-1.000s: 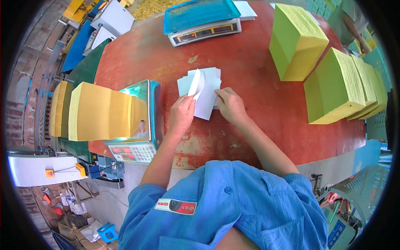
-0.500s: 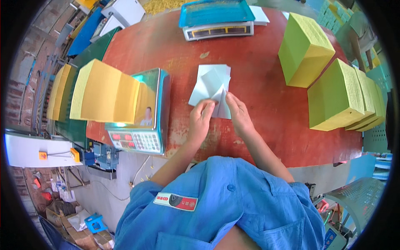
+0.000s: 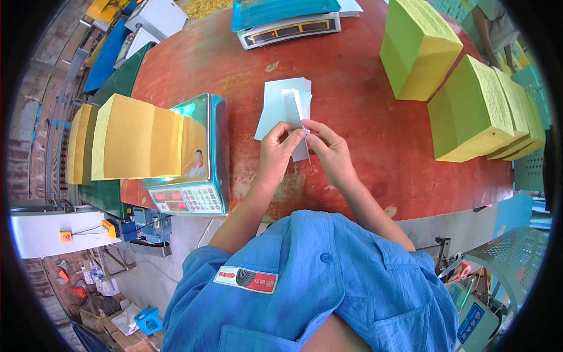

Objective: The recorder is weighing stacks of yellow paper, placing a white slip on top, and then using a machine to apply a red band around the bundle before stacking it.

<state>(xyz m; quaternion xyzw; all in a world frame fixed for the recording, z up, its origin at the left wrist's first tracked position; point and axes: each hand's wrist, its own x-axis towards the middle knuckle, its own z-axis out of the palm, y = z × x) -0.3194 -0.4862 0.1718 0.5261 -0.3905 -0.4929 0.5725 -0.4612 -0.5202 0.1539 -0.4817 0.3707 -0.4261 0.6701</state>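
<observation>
White paper sheets (image 3: 280, 104) lie in a small stack at the middle of the red bench (image 3: 363, 141). Both forearms reach up from six o'clock, wrists close together. The left hand (image 3: 277, 154) and right hand (image 3: 329, 151) each pinch a folded white slip (image 3: 296, 112) between thumb and fingertips, holding it upright over the stack. A scale (image 3: 196, 170) carrying yellow paper sits at nine o'clock; green stacks (image 3: 469, 105) stand at two o'clock.

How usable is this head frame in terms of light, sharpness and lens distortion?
Head view: even daylight, soft shadows, no strong glare on the red table; both hands and the white paper sheets are sharp; fisheye bends the table edge and green stacks near the black rim.
</observation>
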